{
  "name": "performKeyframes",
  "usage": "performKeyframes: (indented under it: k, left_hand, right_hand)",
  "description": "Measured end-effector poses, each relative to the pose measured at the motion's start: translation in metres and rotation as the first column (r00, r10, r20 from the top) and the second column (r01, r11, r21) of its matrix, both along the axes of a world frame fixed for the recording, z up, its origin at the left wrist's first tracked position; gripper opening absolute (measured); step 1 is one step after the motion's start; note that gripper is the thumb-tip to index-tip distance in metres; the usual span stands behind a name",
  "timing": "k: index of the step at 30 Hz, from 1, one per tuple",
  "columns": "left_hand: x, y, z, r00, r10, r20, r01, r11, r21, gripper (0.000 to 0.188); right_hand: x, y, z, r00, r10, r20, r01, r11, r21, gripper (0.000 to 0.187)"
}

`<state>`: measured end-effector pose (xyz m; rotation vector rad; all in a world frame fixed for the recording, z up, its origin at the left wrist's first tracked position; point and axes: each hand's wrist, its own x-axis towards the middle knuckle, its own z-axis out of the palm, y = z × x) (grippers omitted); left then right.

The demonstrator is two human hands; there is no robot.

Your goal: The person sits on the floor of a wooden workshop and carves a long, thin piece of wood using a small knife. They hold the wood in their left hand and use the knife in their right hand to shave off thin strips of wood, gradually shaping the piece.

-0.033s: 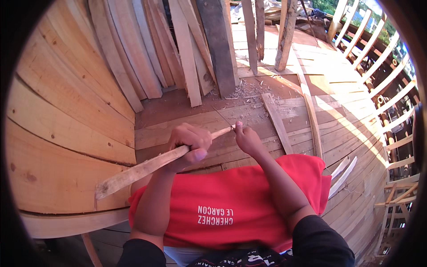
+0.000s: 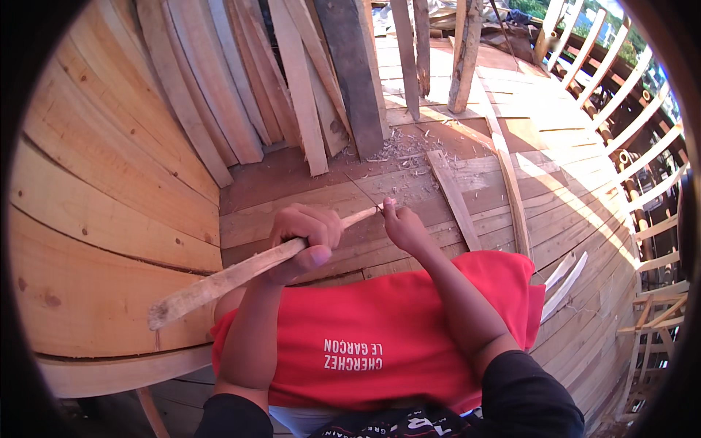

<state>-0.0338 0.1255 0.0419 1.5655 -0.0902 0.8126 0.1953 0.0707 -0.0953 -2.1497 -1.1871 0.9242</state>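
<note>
A tapered wooden stick (image 2: pixel 219 285), weakest at its thin end

The left hand (image 2: pixel 307 237) is wrapped closed around the stick near its middle. The thick end points to the lower left, in front of the plank wall (image 2: pixel 109 270); I cannot tell if it touches there. The thin end reaches the right hand (image 2: pixel 404 226), whose fingers are curled in, with the thumb raised. Whether this hand pinches the tip, the thin dark strand (image 2: pixel 363 190) beside it, or both, I cannot tell.

In my judgement, the narrow tip could crack if the right hand pushes it sideways while the left hand holds firmly. If the left grip becomes loose, the stick may roll, and its heavier end may drop or knock the wall. The strand could scratch the right fingers if it is stiff or sharp, and its material is unclear. Beyond the hands, wood shavings (image 2: pixel 416 150) lie on the plank floor (image 2: pixel 562 212); a small thing dropped among them would be difficult to find.
</note>
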Motion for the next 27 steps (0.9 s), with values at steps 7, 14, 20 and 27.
performKeyframes:
  k: [7,14,20,27]
  left_hand:
    - [-0.001,-0.004,0.003,0.741,0.672,0.001,-0.661,0.729,-0.177,0.044]
    - [-0.012,-0.021,0.042,0.637,0.770,0.035,-0.592,0.517,-0.618,0.035]
    - [-0.017,-0.017,0.035,0.654,0.733,0.187,-0.518,0.613,-0.597,0.039]
    - [-0.008,-0.014,0.015,0.670,0.664,0.333,-0.473,0.727,-0.498,0.037]
  right_hand:
    - [0.008,0.013,0.012,0.993,-0.031,-0.110,0.018,0.993,-0.116,0.080]
    - [0.003,0.010,0.002,0.991,0.044,-0.127,-0.062,0.988,-0.142,0.076]
    - [0.001,0.008,0.001,0.989,0.048,-0.136,-0.061,0.994,-0.086,0.071]
    - [0.000,0.010,-0.003,0.980,0.001,-0.198,0.016,0.997,0.081,0.068]
